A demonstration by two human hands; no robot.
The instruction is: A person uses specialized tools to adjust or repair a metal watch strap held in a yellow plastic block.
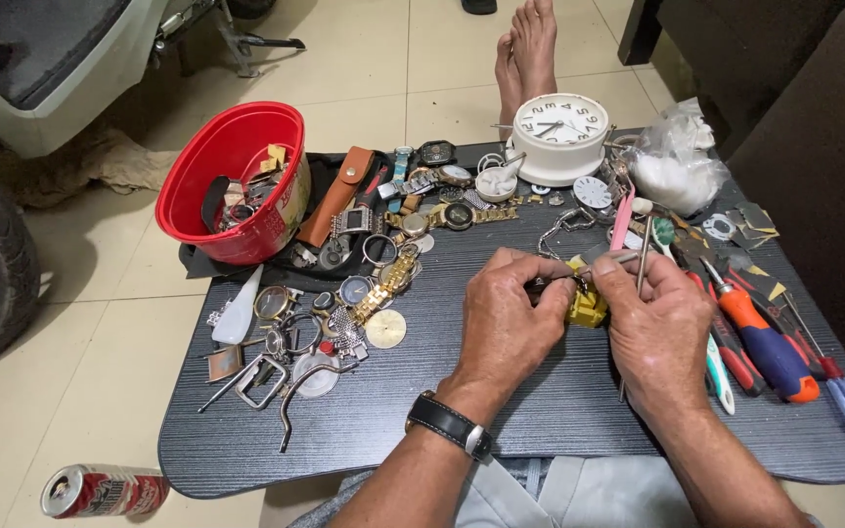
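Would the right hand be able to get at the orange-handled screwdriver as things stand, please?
Probably yes: the orange-handled screwdriver lies uncovered just beside the right hand, though its fingers are busy with a thin tool.

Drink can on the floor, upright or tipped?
Tipped. The can lies on its side on the tiled floor, top end facing left.

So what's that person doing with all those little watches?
A person sits at a low dark table strewn with watches and parts. Both hands meet over a small yellow block: the left hand grips it, and the right hand pinches a thin metal tool beside it. A white alarm clock stands behind, a red bucket of bits sits far left, and screwdrivers lie to the right.
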